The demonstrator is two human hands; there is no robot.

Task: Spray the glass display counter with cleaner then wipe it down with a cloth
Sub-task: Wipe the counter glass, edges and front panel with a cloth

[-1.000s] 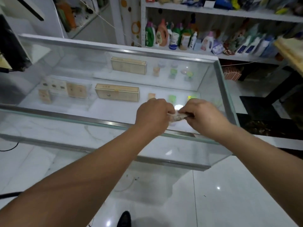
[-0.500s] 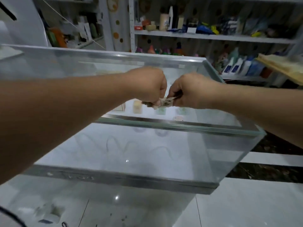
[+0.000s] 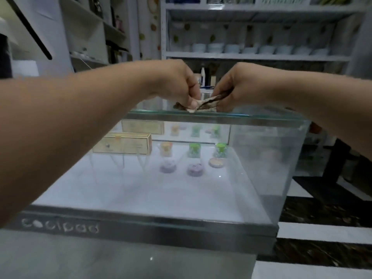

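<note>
Pinching a crumpled, stained cloth (image 3: 203, 104) between the left grip (image 3: 177, 83) and the right grip (image 3: 239, 85), curling both tight round its ends and stretching it across the small gap between them. Holding it at the top front edge of the glass counter (image 3: 251, 119), touching the rim or hanging just above it, too blurred for a firmer call. Carrying no spray bottle in either grip; making out only a small white bottle (image 3: 203, 74) behind the knuckles, on or beyond the counter, of a kind not readable here. Showing faint drip runs and a milky haze down the front pane, ahead of the boxes (image 3: 124, 142) and little jars (image 3: 194, 150) inside, and so probably pointing to spraying already done, at least on that face. Judging the job as sitting at the changeover: cleaner seemingly on the glass, cloth being readied or folded, wiping barely begun if begun at all. Leaving, by the look of it, nearly the whole wipe-down: the top sheet, the streaked front, the hazy right side panel. Likely needing the cloth flattened under one palm before any proper pass, and calling for care along the metal-trimmed rim to avoid smearing rather than clearing.
</note>
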